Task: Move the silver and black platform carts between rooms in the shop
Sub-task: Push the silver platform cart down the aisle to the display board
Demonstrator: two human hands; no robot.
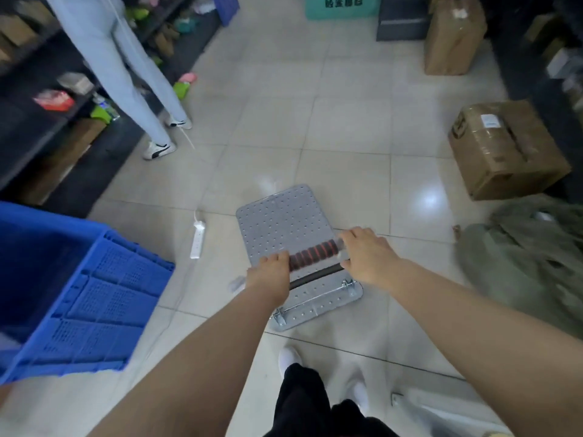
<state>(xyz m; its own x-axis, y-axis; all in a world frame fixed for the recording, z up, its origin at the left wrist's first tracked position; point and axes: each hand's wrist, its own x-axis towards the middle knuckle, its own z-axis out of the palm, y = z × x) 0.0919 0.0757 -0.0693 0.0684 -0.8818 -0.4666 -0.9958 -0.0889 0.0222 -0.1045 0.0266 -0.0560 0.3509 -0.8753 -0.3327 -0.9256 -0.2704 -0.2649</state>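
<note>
Both hands grip the handle of a silver platform cart (284, 222) at the centre of the frame; the left hand (271, 272) has its fingers wrapped shut on the left end of the bar, the right hand (366, 257) is clamped on the right end, with the red-and-black ribbed grip (312, 252) showing between them; the cart's perforated deck is bare and sits on the tiled floor (347, 127), angled toward the upper left. The step in hand looks like wheeling this cart through the room; the next move calls for steering between the white power strip (197, 239) just left of the deck, the blue crate (82, 288) at lower left, the cardboard box (504, 146) at right and the standing person (138, 77) at upper left. A teal box (340, 6) at top centre carries writing, too blurred to read; the person's white shoes bear a dark stripe, brand unclear.
</note>
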